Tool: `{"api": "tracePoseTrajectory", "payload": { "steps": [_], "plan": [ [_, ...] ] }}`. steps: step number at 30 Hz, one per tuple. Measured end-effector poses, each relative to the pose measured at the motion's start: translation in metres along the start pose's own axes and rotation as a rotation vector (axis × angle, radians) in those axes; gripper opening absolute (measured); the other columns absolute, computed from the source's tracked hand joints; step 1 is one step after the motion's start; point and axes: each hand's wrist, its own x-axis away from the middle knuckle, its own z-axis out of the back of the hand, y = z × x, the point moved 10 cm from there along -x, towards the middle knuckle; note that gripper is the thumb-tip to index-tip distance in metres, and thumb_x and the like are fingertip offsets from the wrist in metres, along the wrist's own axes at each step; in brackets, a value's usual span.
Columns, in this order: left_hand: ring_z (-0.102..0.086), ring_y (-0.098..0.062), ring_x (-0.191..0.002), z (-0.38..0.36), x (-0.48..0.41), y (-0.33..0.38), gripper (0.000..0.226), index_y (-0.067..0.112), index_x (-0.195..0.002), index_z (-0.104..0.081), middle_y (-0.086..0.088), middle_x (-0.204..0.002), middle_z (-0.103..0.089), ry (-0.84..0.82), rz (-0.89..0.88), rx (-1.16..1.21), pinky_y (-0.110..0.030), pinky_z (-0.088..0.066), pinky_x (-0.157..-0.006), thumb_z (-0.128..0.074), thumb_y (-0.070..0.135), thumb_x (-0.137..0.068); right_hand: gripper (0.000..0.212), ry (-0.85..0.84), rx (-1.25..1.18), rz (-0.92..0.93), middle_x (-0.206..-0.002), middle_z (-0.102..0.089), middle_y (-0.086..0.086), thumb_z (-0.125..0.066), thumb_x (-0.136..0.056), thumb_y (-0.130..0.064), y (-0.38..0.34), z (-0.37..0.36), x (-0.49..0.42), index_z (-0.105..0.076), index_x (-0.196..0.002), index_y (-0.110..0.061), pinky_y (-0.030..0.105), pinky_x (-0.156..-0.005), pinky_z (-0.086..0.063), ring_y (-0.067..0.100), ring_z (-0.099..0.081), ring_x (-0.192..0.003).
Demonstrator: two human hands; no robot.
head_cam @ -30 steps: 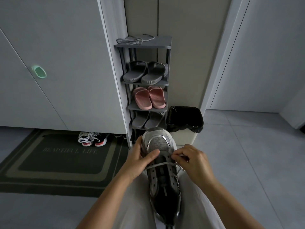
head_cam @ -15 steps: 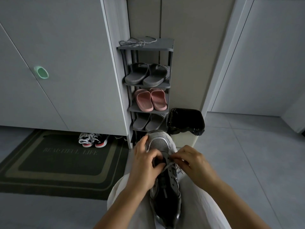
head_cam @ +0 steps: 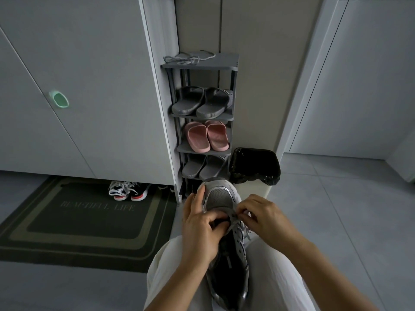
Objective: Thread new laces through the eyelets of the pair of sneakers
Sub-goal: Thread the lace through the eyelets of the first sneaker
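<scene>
Just in front of the grey tiered shoe rack (head_cam: 199, 68), a grey mesh-toed sneaker (head_cam: 219, 196) lies on the person's lap (head_cam: 170, 265), toe toward the rack, the left hand (head_cam: 199, 230) gripping its side with curled fingers, the right hand (head_cam: 267, 221) pinching its pale grey lace (head_cam: 231, 222).

Centre frame: narrow grey shoe rack (head_cam: 233, 68) against beige wall. 2nd shelf has a pr of dark grey slides (head_cam: 198, 103), 3rd a pr of pink slides (head_cam: 206, 136), 4th another grey pr (head_cam: 202, 166), partly in shadow. Just rt of rack, lower down: bin w/ black bag (head_cam: 256, 165) folded over its rim. Left half: pale cabinet doors (head_cam: 101, 86), w/ a mint-green oval handle (head_cam: 58, 99) at upper left. Under cabinet, a pr of black & white trainers w/ red soles (head_cam: 128, 191), toes on dark doormat (head_cam: 78, 223) w/ pale border stripes & text "BEAUTIFUL LIFE". Grey tile floor (head_cam: 336, 209) fills rt side, white door panels (head_cam: 370, 75) above it.
</scene>
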Motion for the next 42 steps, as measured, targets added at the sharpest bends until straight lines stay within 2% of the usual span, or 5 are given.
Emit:
{"api": "tracePoseTrajectory", "payload": {
  "steps": [12,18,31,35,42],
  "plan": [
    [-0.007,0.009,-0.119,-0.008,-0.001,-0.008,0.010,0.020,-0.085,-0.075,0.031,-0.137,-0.006,-0.056,0.077,0.088,0.012,-0.009,-0.082,-0.072,0.019,-0.076,0.016,-0.025,-0.236,-0.220,-0.073,-0.056,-0.017,-0.064,-0.080,0.000,0.022,-0.010,0.001,-0.066,-0.077,-0.016,0.006,-0.063,-0.041,-0.008,-0.055,-0.072],
    [-0.006,0.012,-0.118,-0.011,0.003,-0.004,0.016,0.026,-0.087,-0.074,0.032,-0.136,-0.004,-0.028,0.039,0.081,0.009,-0.011,-0.085,-0.072,0.015,-0.075,0.006,-0.067,-0.072,-0.101,-0.080,-0.051,-0.010,-0.060,-0.084,-0.006,0.007,-0.008,-0.006,-0.065,-0.085,-0.008,0.005,-0.066,-0.038,-0.003,-0.051,-0.068],
    [-0.016,-0.012,-0.131,-0.003,0.003,0.001,0.017,0.026,-0.092,-0.072,0.015,-0.146,-0.022,0.008,0.035,-0.054,-0.007,-0.019,-0.094,-0.066,0.016,-0.080,0.016,0.029,-0.388,-0.466,-0.081,-0.065,-0.001,-0.063,-0.085,-0.015,0.040,-0.015,0.017,-0.056,-0.082,-0.029,0.011,-0.059,-0.043,0.004,-0.055,-0.063],
    [-0.040,-0.017,-0.109,0.013,0.017,0.008,0.017,0.019,-0.083,-0.070,-0.004,-0.129,-0.047,0.098,-0.070,-0.138,-0.001,-0.025,-0.068,-0.078,0.019,-0.069,0.014,0.056,-0.386,-0.469,-0.076,-0.066,0.003,-0.065,-0.083,-0.016,0.044,-0.013,0.018,-0.057,-0.077,-0.024,0.018,-0.057,-0.044,0.005,-0.052,-0.057],
    [-0.056,-0.017,-0.080,0.000,0.036,0.027,0.029,0.032,-0.058,-0.063,0.010,-0.095,-0.060,-0.025,-0.218,-0.286,-0.022,-0.040,-0.068,-0.088,0.028,-0.045,0.033,0.114,-0.256,-0.313,-0.067,-0.056,-0.015,-0.066,-0.081,-0.008,0.019,-0.001,0.009,-0.049,-0.069,-0.035,0.007,-0.054,-0.036,-0.003,-0.051,-0.057]
  ]
}}
